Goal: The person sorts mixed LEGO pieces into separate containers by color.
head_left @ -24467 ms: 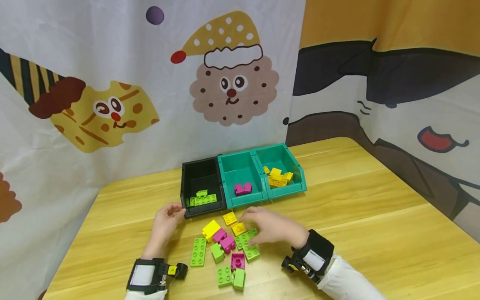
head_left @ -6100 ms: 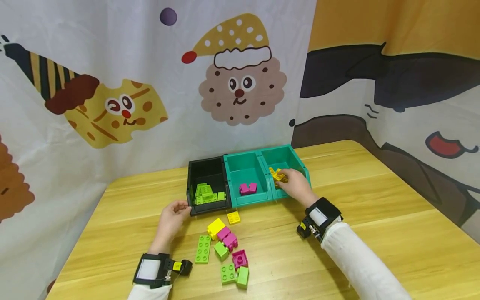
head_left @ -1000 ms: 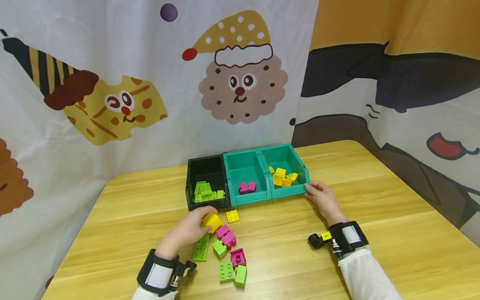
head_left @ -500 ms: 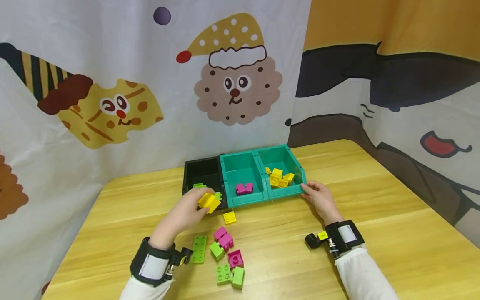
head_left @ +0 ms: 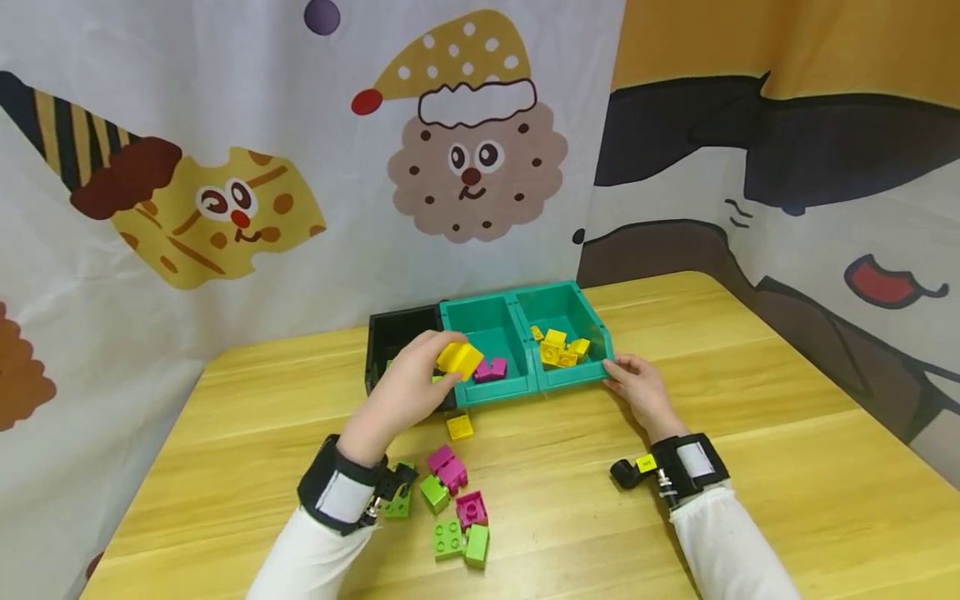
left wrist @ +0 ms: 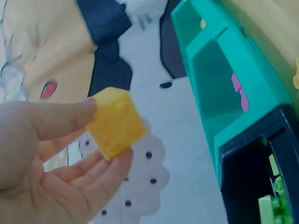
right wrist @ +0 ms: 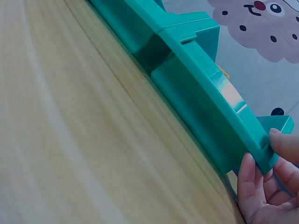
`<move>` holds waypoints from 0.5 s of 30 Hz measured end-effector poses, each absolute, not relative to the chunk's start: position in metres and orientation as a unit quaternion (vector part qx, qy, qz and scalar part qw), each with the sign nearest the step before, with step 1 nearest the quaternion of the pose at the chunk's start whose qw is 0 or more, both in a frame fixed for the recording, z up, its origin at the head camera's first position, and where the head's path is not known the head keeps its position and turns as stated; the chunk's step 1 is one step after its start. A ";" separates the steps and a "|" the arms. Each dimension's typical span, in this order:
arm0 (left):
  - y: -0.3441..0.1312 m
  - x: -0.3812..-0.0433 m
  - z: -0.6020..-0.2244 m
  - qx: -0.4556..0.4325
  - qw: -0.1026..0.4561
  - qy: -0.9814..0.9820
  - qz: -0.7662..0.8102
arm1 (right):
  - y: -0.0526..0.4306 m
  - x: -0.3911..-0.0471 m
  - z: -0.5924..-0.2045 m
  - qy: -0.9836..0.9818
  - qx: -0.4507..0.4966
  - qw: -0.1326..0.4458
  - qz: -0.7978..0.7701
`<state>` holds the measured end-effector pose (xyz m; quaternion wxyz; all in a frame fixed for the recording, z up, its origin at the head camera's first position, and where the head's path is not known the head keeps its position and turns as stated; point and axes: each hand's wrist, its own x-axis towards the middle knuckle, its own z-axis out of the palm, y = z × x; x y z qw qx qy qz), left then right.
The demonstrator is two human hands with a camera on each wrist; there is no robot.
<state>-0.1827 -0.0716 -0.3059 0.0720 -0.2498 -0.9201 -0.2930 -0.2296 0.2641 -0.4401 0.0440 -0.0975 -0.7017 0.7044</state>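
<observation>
My left hand (head_left: pixel 408 382) pinches a yellow toy building brick (head_left: pixel 461 360) between thumb and fingers, raised over the join of the black bin (head_left: pixel 392 325) and the middle teal bin (head_left: pixel 480 312). In the left wrist view the studs of the yellow brick (left wrist: pixel 117 123) face the camera. At the front right corner of the right teal bin (head_left: pixel 573 377), my right hand (head_left: pixel 641 393) grips the rim, thumb on top and fingers beneath, as the right wrist view shows. Several yellow bricks (head_left: pixel 555 346) lie in that bin, and magenta bricks (head_left: pixel 491 369) lie in the middle one.
On the wooden table (head_left: pixel 570 500) lie a flat yellow brick (head_left: pixel 460 427), joined magenta bricks (head_left: pixel 447 468), another magenta brick (head_left: pixel 472 509) and several green bricks (head_left: pixel 447 539). Green bricks in the black bin are mostly behind my left hand. A printed curtain (head_left: pixel 337 250) hangs behind the bins.
My left hand has picked the yellow brick up off the table and carried it up and right over the bins. Earlier, my right hand moved from inside the right bin to its corner.
</observation>
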 end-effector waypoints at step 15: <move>0.015 -0.215 -0.292 -0.267 0.043 -0.915 -0.301 | 0.264 -0.227 -0.437 -0.697 -0.091 0.040 0.711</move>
